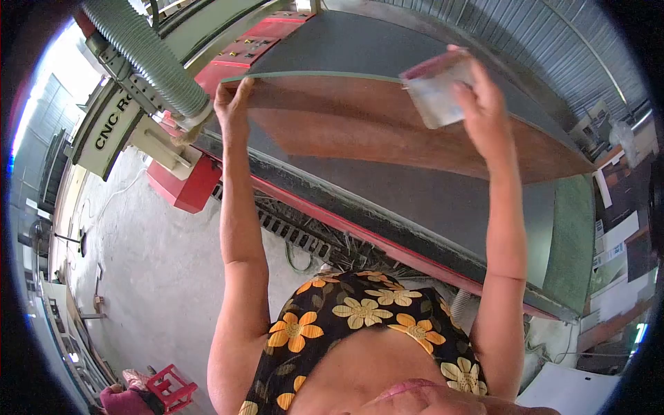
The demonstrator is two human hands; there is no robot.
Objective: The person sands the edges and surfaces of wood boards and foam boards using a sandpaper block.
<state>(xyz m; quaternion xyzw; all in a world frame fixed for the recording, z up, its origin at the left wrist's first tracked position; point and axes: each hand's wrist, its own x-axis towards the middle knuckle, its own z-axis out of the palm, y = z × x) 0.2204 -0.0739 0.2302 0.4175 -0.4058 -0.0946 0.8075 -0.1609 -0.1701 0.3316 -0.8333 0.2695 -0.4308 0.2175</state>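
Observation:
A large brown board (332,135) stands tilted on its edge over the dark bed (415,207) of a red-framed machine. My left hand (235,104) is closed on the board's upper left corner, thumb and fingers over its edge. On the right, my right hand (481,104) holds a flat, pale, translucent item (437,93) with a dark reddish top strip, in front of the board's upper part. The item looks like a small bag or scraper; motion blur hides which. The board's far side cannot be seen.
A CNC router head (114,124) with a grey ribbed hose (149,59) hangs at the upper left. Below it is a red machine housing (183,183). Sheets and offcuts (619,235) lie at the right. A person in pink (124,398) is beside a red stool (171,389) at the lower left.

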